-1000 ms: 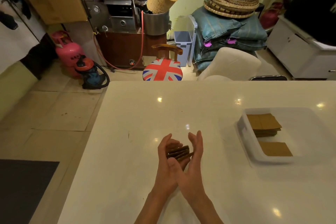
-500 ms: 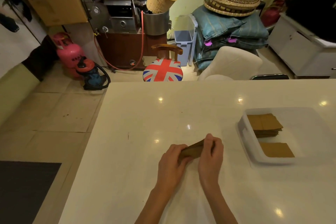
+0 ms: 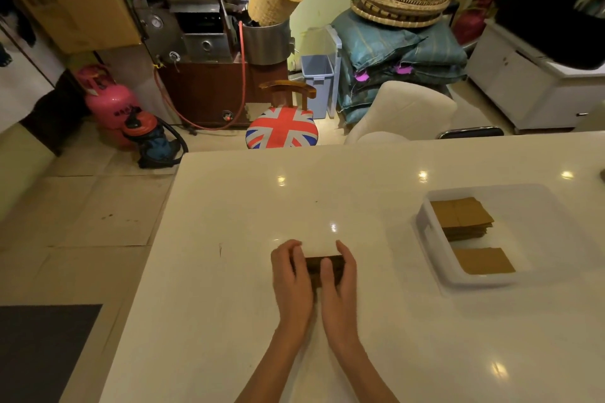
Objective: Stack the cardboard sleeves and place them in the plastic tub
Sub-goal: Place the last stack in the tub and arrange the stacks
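The counter (image 3: pixel 229 271) is a white, glossy slab that carries all the task items. The plastic tub (image 3: pixel 435 258) sits on it at about 3 o'clock from the hands, well apart from them. Inside the tub, a squared stack of sleeves (image 3: pixel 461 217) occupies the far end and a single flat sleeve (image 3: pixel 483 260) lies at the near end.

The bundle of cardboard sleeves (image 3: pixel 324 263) in hand rests near the centre of the counter. The left hand (image 3: pixel 289 278) is curled closed against its 9 o'clock side. The right hand (image 3: pixel 340 278) is curled closed against its 3 o'clock side, thumb laid over the top.

Step in hand, as judged: squaring the bundle before transfer. To do it well:
1. Press both short sides inward evenly.
2. Tap the lower edge on the counter until all edges sit flush.
3. Keep thumbs on top so no sleeve fans out.
4. Lift only once the bundle feels solid.
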